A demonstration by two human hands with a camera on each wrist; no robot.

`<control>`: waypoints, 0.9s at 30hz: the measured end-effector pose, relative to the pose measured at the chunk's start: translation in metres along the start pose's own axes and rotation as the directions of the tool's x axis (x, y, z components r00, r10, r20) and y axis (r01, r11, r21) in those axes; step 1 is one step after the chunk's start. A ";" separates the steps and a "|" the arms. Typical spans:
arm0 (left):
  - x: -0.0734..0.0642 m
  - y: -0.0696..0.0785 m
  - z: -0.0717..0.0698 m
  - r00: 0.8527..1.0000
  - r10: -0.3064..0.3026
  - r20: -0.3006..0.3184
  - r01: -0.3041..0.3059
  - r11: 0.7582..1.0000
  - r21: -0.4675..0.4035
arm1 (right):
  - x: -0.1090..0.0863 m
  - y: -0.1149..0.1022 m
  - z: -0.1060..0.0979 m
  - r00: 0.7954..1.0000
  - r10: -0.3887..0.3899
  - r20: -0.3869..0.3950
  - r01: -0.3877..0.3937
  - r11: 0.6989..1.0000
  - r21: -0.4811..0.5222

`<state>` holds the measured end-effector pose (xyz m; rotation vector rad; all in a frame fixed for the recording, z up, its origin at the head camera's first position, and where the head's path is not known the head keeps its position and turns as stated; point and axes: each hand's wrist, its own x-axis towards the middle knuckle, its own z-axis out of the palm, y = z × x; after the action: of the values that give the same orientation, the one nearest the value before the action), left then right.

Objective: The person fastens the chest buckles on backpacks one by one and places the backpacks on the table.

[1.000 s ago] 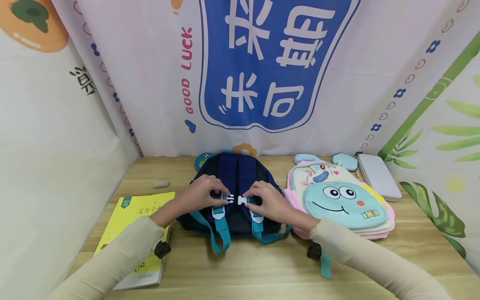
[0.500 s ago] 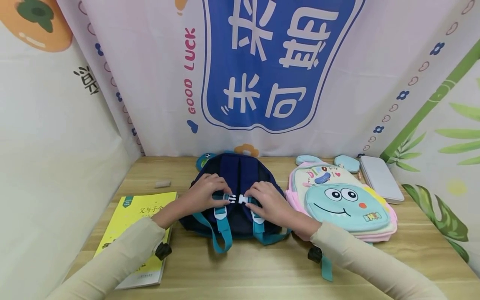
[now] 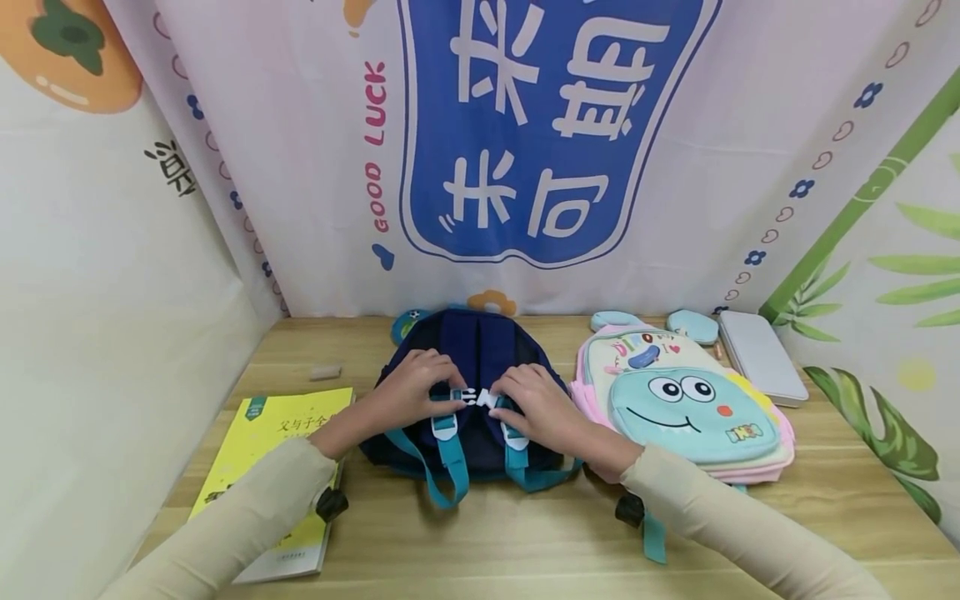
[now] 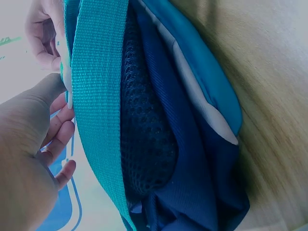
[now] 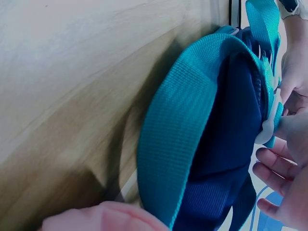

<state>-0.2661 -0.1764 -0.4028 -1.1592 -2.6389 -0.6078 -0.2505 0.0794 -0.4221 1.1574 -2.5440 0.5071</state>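
Observation:
A navy backpack point(image 3: 459, 335) lies on the table with its straps facing up. My left hand point(image 3: 422, 388) pinches the pronged half of a white side-release buckle point(image 3: 469, 397) between thumb and fingers. Between the thumb and fingers of my right hand point(image 3: 538, 405) is the socket half point(image 3: 487, 398), slightly tilted. The two halves face each other at the middle of the bag, the prong tips right at the socket's mouth. Teal webbing straps point(image 4: 98, 82) hang in loops below both hands. In the right wrist view, another teal strap point(image 5: 185, 113) curves along the bag's side.
A yellow book point(image 3: 300, 408) lies at the left, partly under the left forearm, with a small beige block point(image 3: 326, 372) behind it. At the right are a pink and cream backpack point(image 3: 690, 408) with a cartoon face and a pale case point(image 3: 763, 358). A printed cloth point(image 3: 322, 208) hangs behind.
My left hand has moved slightly right, bringing the pronged half up to the socket half. The socket half has tilted in my right hand, which otherwise stays nearly in place.

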 end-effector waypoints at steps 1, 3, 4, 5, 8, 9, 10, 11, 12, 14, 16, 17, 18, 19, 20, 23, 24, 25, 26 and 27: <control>0.000 0.000 0.001 1.000 0.001 -0.004 -0.001 1.000 0.001 | 0.000 0.000 0.000 1.000 -0.003 0.000 0.003 1.000 0.002; 0.001 0.000 0.002 1.000 0.004 -0.012 -0.004 1.000 0.007 | 0.000 0.000 0.000 1.000 -0.008 0.001 0.008 1.000 0.006; 0.001 0.000 0.002 1.000 0.005 -0.014 -0.005 1.000 0.007 | 0.000 0.000 0.000 1.000 -0.009 0.002 0.009 1.000 0.009; 0.001 0.000 0.003 1.000 0.003 -0.014 -0.003 1.000 0.007 | 0.000 0.000 0.001 1.000 -0.009 0.004 0.009 1.000 0.012; 0.001 0.001 0.003 1.000 -0.005 -0.012 0.005 1.000 0.004 | 0.000 0.000 0.001 1.000 -0.007 0.004 0.007 1.000 0.017; 0.001 0.001 0.003 1.000 -0.010 -0.010 0.010 1.000 0.001 | 0.000 0.000 0.001 1.000 -0.007 0.003 0.007 1.000 0.018; 0.001 0.001 0.003 1.000 -0.012 -0.010 0.012 1.000 0.001 | 0.000 0.000 0.001 1.000 -0.008 0.002 0.008 1.000 0.019; 0.001 0.002 0.003 1.000 -0.016 -0.010 0.016 1.000 -0.001 | 0.001 0.000 0.001 1.000 -0.009 0.000 0.009 1.000 0.022; 0.002 0.002 0.003 1.000 -0.016 -0.010 0.016 1.000 -0.003 | 0.001 0.000 0.001 1.000 -0.009 0.000 0.009 1.000 0.024; 0.002 0.002 0.004 1.000 -0.017 -0.004 0.017 1.000 -0.009 | 0.002 -0.001 0.001 1.000 -0.011 0.000 0.011 1.000 0.028; 0.003 0.002 0.005 1.000 -0.013 0.005 0.013 1.000 -0.015 | 0.002 -0.001 0.002 1.000 -0.012 0.001 0.012 1.000 0.026; 0.003 0.002 0.006 1.000 -0.012 0.010 0.012 1.000 -0.020 | 0.002 -0.001 0.002 1.000 -0.010 0.002 0.010 1.000 0.025; 0.004 0.002 0.006 1.000 -0.009 0.014 0.009 1.000 -0.022 | 0.002 -0.001 0.002 1.000 -0.010 0.003 0.010 1.000 0.021; 0.004 0.002 0.006 1.000 -0.008 0.019 0.009 1.000 -0.025 | 0.002 -0.002 0.002 1.000 -0.011 0.001 0.011 1.000 0.018; 0.004 0.001 0.007 1.000 -0.008 0.023 0.008 1.000 -0.026 | 0.002 -0.002 0.002 1.000 -0.014 -0.003 0.014 1.000 0.014; 0.005 0.001 0.007 1.000 -0.006 0.031 0.008 0.999 -0.036 | 0.003 -0.001 0.003 1.000 -0.016 -0.007 0.016 1.000 0.013; 0.005 0.001 0.007 0.999 -0.007 0.035 0.009 0.999 -0.040 | 0.003 -0.001 0.003 1.000 -0.016 -0.007 0.016 1.000 0.013; 0.005 0.000 0.007 0.999 -0.008 0.040 0.010 0.999 -0.045 | 0.003 -0.001 0.003 1.000 -0.015 -0.006 0.015 1.000 0.016; 0.005 0.000 0.007 0.999 -0.008 0.044 0.010 0.999 -0.049 | 0.004 -0.001 0.003 1.000 -0.012 -0.002 0.012 1.000 0.020; 0.005 0.000 0.007 0.999 -0.007 0.047 0.009 0.999 -0.053 | 0.004 -0.001 0.003 1.000 -0.008 0.003 0.008 1.000 0.025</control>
<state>-0.2692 -0.1698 -0.4073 -1.1926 -2.6830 -0.6636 -0.2526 0.0750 -0.4229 1.1773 -2.5422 0.5375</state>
